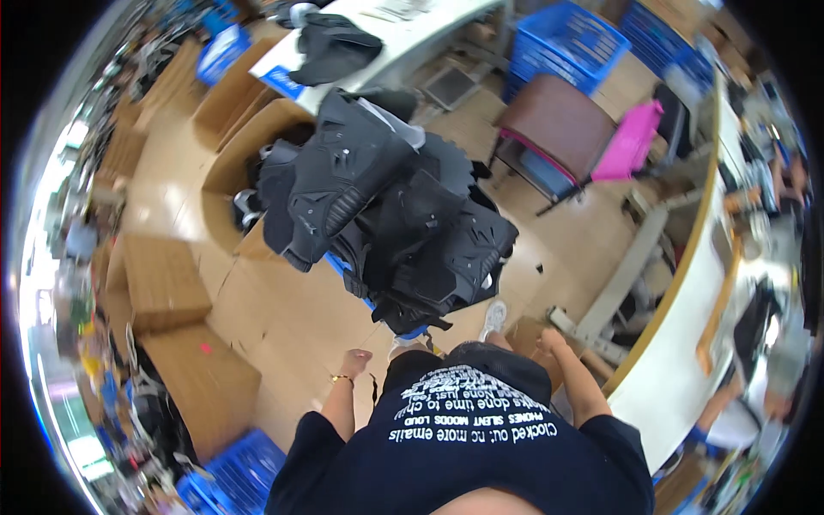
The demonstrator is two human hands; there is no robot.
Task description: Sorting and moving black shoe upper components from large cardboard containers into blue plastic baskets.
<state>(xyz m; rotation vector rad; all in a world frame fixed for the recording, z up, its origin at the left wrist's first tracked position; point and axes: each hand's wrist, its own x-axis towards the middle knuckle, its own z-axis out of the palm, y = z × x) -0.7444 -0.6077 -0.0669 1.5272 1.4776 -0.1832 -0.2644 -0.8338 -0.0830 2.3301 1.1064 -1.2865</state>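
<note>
My left hand [357,358] hangs low in front of me, a bracelet [342,378] at its wrist. Its fingers look curled in, with nothing visible in them. A short thin black strap [373,390] dangles just beside that wrist. My right hand [547,342] is loosely closed by my right thigh, and no object shows in it. Ahead of both hands stands a heap of black moulded fabric pieces [356,163], stacked high. Under it, parts of a blue crate [345,268] peek out. Neither hand touches the heap.
Open cardboard boxes [167,279] stand on the left. A white worktable [669,386] with a yellowish edge curves along the right. Beyond the heap are a brown chair [558,116], a blue basket [566,43] and another white table [403,34]. A blue crate [236,481] sits at lower left.
</note>
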